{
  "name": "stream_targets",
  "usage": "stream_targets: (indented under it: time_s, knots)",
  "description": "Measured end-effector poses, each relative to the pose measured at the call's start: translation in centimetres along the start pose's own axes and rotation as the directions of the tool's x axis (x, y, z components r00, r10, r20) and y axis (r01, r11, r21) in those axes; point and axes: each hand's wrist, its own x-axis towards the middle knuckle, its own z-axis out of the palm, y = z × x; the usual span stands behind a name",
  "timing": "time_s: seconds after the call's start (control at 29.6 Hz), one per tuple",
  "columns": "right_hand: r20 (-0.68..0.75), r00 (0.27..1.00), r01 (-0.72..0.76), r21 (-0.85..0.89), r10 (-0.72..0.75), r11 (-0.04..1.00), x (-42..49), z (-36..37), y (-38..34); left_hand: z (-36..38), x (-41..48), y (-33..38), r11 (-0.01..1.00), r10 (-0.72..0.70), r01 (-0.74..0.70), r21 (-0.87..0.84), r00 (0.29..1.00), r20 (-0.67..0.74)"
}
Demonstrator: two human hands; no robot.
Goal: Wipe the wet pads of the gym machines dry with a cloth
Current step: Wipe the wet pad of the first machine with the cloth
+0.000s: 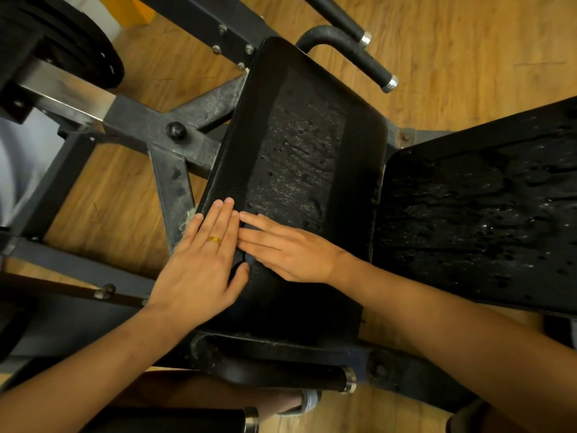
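Note:
A black seat pad [299, 145] lies in the middle, its centre strip glistening with water drops and its side bands looking matte. My left hand [206, 260] and my right hand [287, 248] press flat, fingers straight, on the pad's near left part. A small dark cloth [249, 256] shows only as a sliver between and under the two hands. To the right, a second black pad [487, 214] is covered with water drops.
The machine's dark steel frame [175, 142] runs left of the pad, with weight plates [59, 42] at the top left. Black handles with chrome ends [374, 67] stick out behind the pad, another [343, 378] in front. Wooden floor lies all around.

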Motion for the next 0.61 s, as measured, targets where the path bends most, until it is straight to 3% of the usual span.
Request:
stream_targets:
  time_s: [0.24, 0.37, 0.44, 0.54, 0.61]
  knots:
    - [-0.113, 0.973, -0.202, 0.012, 0.202, 0.979, -4.7, 0.7, -2.0, -0.1, 0.1, 0.0, 0.998, 0.017, -0.018, 0.062, 1.0, 0.016]
    - [-0.171, 0.911, -0.379, 0.009, 0.375, 0.925, -7.4, 1.7, -3.5, -0.2, 0.2, 0.2, 0.998, 0.015, -0.015, 0.069, 1.0, 0.005]
    - [-0.248, 0.837, -0.494, 0.041, 0.488, 0.868, -8.4, 2.8, -4.5, -0.3, 0.2, 0.3, 0.997, 0.016, -0.016, 0.073, 1.0, 0.005]
    - [-0.346, 0.61, -0.709, 0.164, 0.713, 0.686, -9.3, 4.1, -6.0, -0.3, 0.2, 0.3, 0.996, 0.016, -0.017, 0.083, 1.0, 0.008]
    - [-0.337, 0.513, -0.779, 0.204, 0.79, 0.593, -8.9, 4.3, -6.4, -0.3, 0.2, 0.3, 0.996, 0.018, -0.019, 0.087, 1.0, 0.011]
